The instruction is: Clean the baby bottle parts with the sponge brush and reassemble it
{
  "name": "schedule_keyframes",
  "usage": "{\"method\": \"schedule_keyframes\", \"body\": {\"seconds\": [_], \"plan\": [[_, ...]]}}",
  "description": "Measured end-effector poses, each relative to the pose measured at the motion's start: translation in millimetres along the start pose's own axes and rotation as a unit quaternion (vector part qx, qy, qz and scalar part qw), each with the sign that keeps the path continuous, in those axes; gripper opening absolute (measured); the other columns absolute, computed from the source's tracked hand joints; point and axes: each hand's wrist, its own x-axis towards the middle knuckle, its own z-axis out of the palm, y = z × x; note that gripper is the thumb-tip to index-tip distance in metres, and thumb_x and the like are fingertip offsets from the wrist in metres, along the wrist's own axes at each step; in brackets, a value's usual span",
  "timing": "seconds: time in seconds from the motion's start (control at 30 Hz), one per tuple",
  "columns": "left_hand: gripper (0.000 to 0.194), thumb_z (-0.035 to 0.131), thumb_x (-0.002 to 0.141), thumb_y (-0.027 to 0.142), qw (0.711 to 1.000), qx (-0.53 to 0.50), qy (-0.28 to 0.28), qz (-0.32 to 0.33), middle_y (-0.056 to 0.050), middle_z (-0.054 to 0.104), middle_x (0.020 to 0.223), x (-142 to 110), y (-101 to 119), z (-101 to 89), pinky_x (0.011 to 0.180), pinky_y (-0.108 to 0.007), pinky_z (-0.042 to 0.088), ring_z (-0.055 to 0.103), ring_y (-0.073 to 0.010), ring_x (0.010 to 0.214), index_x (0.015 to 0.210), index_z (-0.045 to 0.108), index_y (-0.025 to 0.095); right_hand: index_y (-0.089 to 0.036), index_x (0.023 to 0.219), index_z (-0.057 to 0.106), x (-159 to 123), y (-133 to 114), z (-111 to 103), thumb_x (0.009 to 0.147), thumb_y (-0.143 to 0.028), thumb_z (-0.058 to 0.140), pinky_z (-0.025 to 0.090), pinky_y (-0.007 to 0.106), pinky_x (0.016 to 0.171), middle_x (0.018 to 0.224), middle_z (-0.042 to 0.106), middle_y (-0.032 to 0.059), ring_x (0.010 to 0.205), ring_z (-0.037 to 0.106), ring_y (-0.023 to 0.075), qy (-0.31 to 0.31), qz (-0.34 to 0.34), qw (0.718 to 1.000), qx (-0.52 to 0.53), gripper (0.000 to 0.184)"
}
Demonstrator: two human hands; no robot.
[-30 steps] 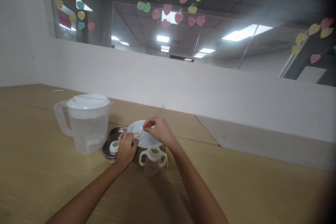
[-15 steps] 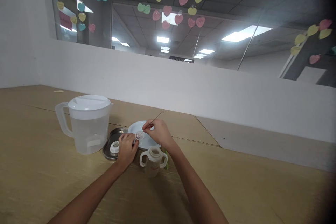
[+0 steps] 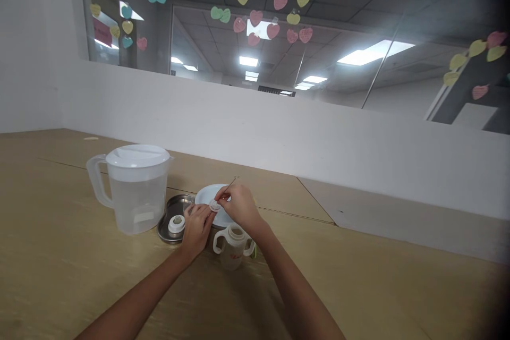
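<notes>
My left hand (image 3: pixel 198 227) is closed, its fingertips pinching a small clear round piece (image 3: pixel 215 205) that looks like a bottle part. My right hand (image 3: pixel 240 206) pinches a thin wire (image 3: pixel 232 180) with a small loop at its upper end. The wire's lower end meets the clear piece; how far it goes in is hidden by my fingers. Just below my right wrist stands a translucent two-handled baby bottle (image 3: pixel 232 255), upright with its top open. Under both hands is a white plate (image 3: pixel 205 193), partly covered.
Left of my hands, a metal tray (image 3: pixel 165 231) holds a white bottle collar (image 3: pixel 176 224). A lidded clear pitcher (image 3: pixel 137 191) with liquid stands farther left. Something green (image 3: pixel 255 249) shows behind the bottle. A white wall (image 3: pixel 255 127) rises behind the wooden table (image 3: pixel 358 287).
My right hand has come down closer to the clear piece, and less of the wire shows above my fingers. The left hand stays pinched on the piece.
</notes>
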Motion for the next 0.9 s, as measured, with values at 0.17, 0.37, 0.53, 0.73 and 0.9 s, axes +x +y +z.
{"method": "schedule_keyframes", "body": {"seconds": [0.17,0.37,0.53,0.73,0.9], "plan": [[0.033,0.03,0.091,0.034,1.0,-0.011,-0.005,-0.005,-0.002,0.063,0.086,-0.7,0.9,1.5,0.086,-0.037,0.03,0.051,-0.0185,0.089,0.084,0.059,0.021,-0.019,0.069,0.07,1.5,5.7,8.4,0.067,-0.007,0.053,0.039,0.022,0.065,0.073,0.068,0.002,0.065,0.058,0.0114,-0.01,-0.002,0.999,-0.032,0.021],[0.03,0.032,0.091,0.03,1.0,0.004,0.001,-0.004,-0.002,0.063,0.083,-0.9,-1.4,4.5,0.086,-0.037,0.03,0.051,-0.0185,0.086,0.078,0.057,0.019,-0.019,0.095,0.067,-9.7,-13.3,-16.7,0.076,-0.034,0.057,0.037,0.023,0.063,0.08,0.066,0.0028,0.065,0.054,0.0114,0.006,0.0,1.0,0.019,0.026],[0.026,0.036,0.089,0.029,1.0,0.02,0.01,-0.01,-0.002,0.064,0.082,-1.2,-2.8,8.4,0.087,-0.038,0.03,0.053,-0.0194,0.087,0.079,0.058,0.02,-0.02,0.087,0.068,-30.8,-39.1,-54.3,0.079,-0.034,0.054,0.034,0.023,0.059,0.064,0.06,0.0002,0.059,0.05,0.01,0.048,-0.011,0.998,0.04,0.021],[0.027,0.035,0.089,0.028,0.999,0.028,0.018,-0.005,-0.003,0.063,0.08,-1.5,-3.3,9.4,0.085,-0.037,0.032,0.053,-0.0193,0.085,0.078,0.058,0.02,-0.022,0.079,0.068,-41.4,-44.8,-61.2,0.074,-0.022,0.057,0.036,0.023,0.058,0.067,0.063,-0.0001,0.059,0.051,0.0099,0.049,-0.035,0.997,0.05,0.012],[0.03,0.032,0.089,0.024,0.999,0.033,0.013,0.003,-0.003,0.064,0.081,-1.6,-3.8,9.3,0.085,-0.038,0.032,0.053,-0.0196,0.085,0.077,0.059,0.02,-0.023,0.077,0.068,-48.5,-52.0,-60.4,0.077,-0.021,0.056,0.034,0.023,0.057,0.07,0.066,-0.0011,0.06,0.052,0.0097,0.012,-0.087,0.996,0.03,0.013]]}}
